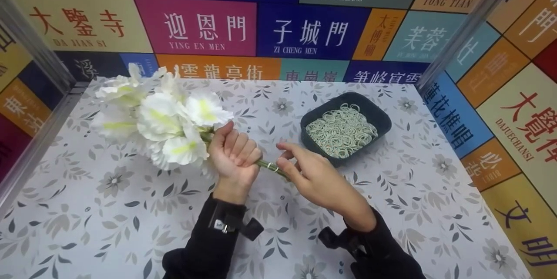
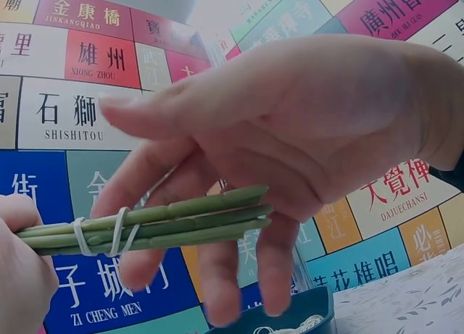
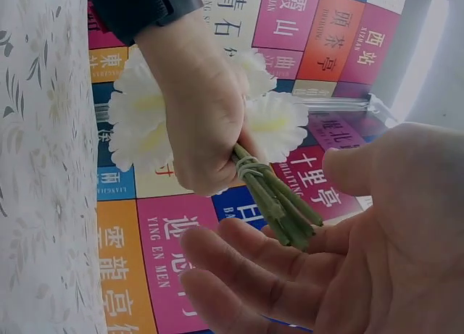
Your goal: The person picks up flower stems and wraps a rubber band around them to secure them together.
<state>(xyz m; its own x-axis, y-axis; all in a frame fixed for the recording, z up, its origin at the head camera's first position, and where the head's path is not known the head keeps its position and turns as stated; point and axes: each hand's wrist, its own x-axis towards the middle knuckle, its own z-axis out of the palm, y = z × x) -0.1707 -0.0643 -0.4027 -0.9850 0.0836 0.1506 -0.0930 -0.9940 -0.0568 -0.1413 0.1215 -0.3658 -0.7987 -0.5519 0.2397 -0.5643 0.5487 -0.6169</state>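
Observation:
A bunch of white artificial flowers [image 1: 161, 115] with yellow-green centres is gripped by my left hand [image 1: 235, 150], fingers curled round the green stems [image 2: 188, 222]. Blossoms point to the left, and the cut stem ends stick out to the right of the fist. A pale rubber band [image 2: 119, 232] loops several times round the stems just beyond that fist. My right hand [image 1: 317, 176] is at the stem ends, its fingers spread and loosely bent; in the right wrist view the ends [image 3: 293, 232] overlap its fingers, with no curl round them.
A dark tub [image 1: 379, 111] filled with pale rubber bands [image 1: 341, 131] stands on the table behind my right hand. The table has a floral-patterned cover [image 1: 143, 235]. Colourful panels [image 1: 200, 26] with lettering rise at the back and sides, with clear posts [image 1: 470, 26] at the corners.

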